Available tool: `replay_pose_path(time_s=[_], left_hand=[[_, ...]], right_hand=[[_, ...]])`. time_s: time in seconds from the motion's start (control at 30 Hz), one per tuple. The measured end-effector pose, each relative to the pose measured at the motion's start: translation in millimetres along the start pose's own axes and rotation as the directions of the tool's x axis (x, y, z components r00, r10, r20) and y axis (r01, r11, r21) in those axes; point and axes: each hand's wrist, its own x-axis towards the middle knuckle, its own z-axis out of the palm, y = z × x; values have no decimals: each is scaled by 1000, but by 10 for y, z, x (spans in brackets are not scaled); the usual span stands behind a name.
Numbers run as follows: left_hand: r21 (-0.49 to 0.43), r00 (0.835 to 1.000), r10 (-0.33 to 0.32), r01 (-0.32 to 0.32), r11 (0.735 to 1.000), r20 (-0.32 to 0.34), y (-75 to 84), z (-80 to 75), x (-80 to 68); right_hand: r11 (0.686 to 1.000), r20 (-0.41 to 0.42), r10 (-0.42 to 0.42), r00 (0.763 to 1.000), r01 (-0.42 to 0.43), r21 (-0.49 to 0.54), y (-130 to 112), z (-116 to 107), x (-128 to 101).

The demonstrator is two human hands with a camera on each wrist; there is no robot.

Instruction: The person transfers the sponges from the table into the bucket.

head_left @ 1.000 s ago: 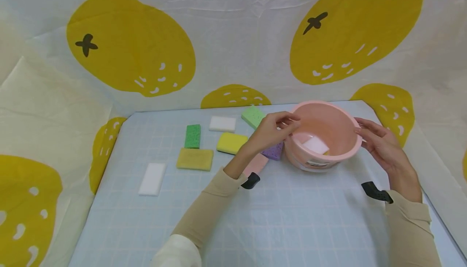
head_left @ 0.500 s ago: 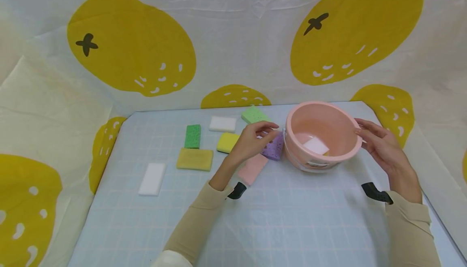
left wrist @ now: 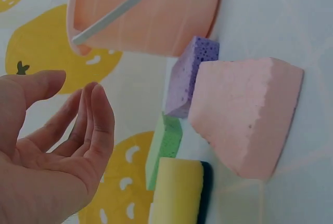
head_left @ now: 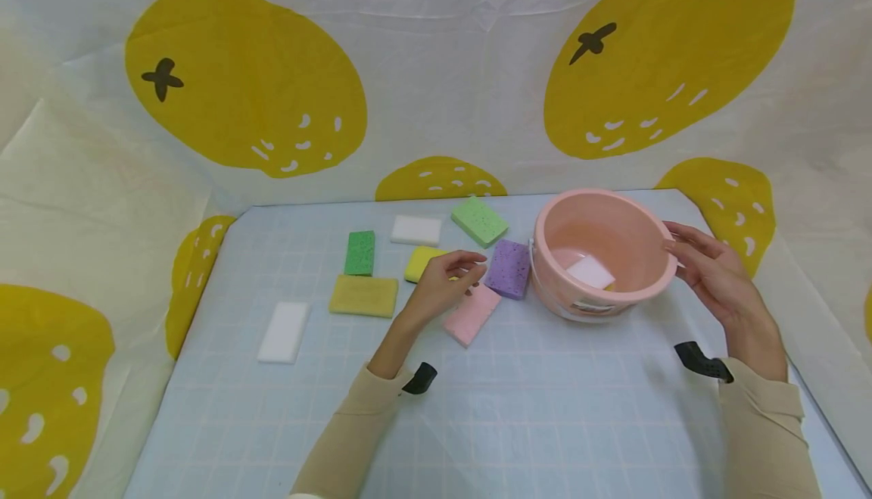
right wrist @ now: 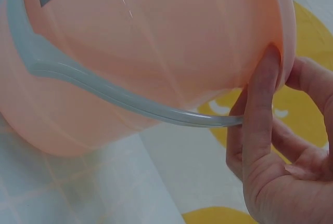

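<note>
On the right side of the table stands a pink bucket (head_left: pixel 616 238), upright, with a white sponge (head_left: pixel 590 271) inside. My right hand (head_left: pixel 725 287) pinches its right rim between thumb and fingers; the right wrist view shows the grey handle (right wrist: pixel 156 110) hanging down beside those fingers. My left hand (head_left: pixel 441 285) hovers with fingers loosely bent and nothing in them. Beneath and beside it lie a pink sponge (head_left: pixel 472 316) and a yellow sponge (head_left: pixel 419 261) with a dark underside, partly hidden by the hand. A purple sponge (head_left: pixel 509 269) lies close to the bucket's left side.
Behind the purple sponge lies a light green sponge (head_left: pixel 479 221). Further left are a white sponge (head_left: pixel 416 230), a dark green sponge (head_left: pixel 359 254), a tan-yellow sponge (head_left: pixel 364 296) and another white block (head_left: pixel 283 332). A patterned cloth (head_left: pixel 450 90) rises behind the table.
My left hand has moved left and toward me, from the bucket's left rim to above the pink and yellow sponges. The right hand and the bucket have stayed put.
</note>
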Motion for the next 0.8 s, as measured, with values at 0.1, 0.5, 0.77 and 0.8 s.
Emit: replay_pose_path(time_s=[0.1,0.5,0.77,0.8], left_hand=[[6,1000,-21,22,1000,-14,-79,-23,-59],[115,982,-120,137,984,-147,-355,-16,-237],[149,974,-143,170,974,-178,-476,1,-328],[149,974,-148,175,973,-173,-487,1,-335]], right_hand=[[1000,0,-4,1000,4,5,2,4,4],[1000,-3,-2,1000,2,3,6,6,-9],[1000,0,-2,1000,2,12,8,1,1],[1000,1,-4,1000,4,13,8,1,2]])
